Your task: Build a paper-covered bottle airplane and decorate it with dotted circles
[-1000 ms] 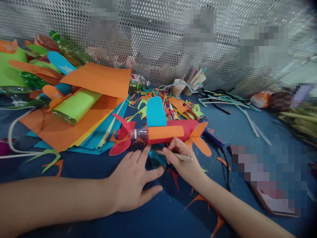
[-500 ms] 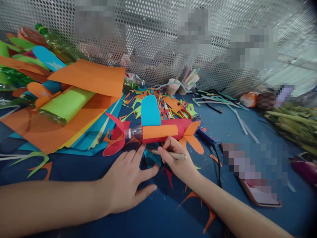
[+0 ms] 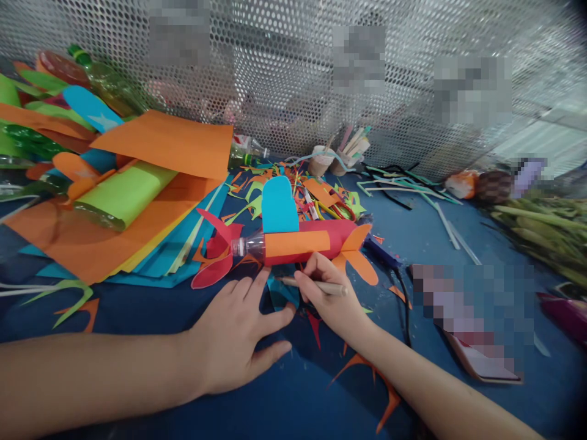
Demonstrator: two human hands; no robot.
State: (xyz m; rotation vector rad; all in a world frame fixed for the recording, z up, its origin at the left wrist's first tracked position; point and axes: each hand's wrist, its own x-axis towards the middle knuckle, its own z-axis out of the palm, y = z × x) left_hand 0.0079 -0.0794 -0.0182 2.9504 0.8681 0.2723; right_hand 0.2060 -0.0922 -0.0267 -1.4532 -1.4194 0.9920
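Observation:
A toy plane made from a plastic bottle lies on its side, wrapped in red and orange paper. It has a red propeller at the bottle's neck, an orange tail and an upright blue wing. A second blue wing sticks out toward me in shadow. My left hand lies with fingers spread, touching that near wing. Between the fingers of my right hand is a pen, its tip on or just over the same wing.
Coloured paper sheets and a green-wrapped bottle are piled at left. Cups of sticks stand by the perforated metal screen. A glue gun and a phone lie at right. Orange scraps lie near my right forearm.
The whole view has shifted very slightly. Both hands, the pen and the bottle plane keep nearly the same places relative to one another.

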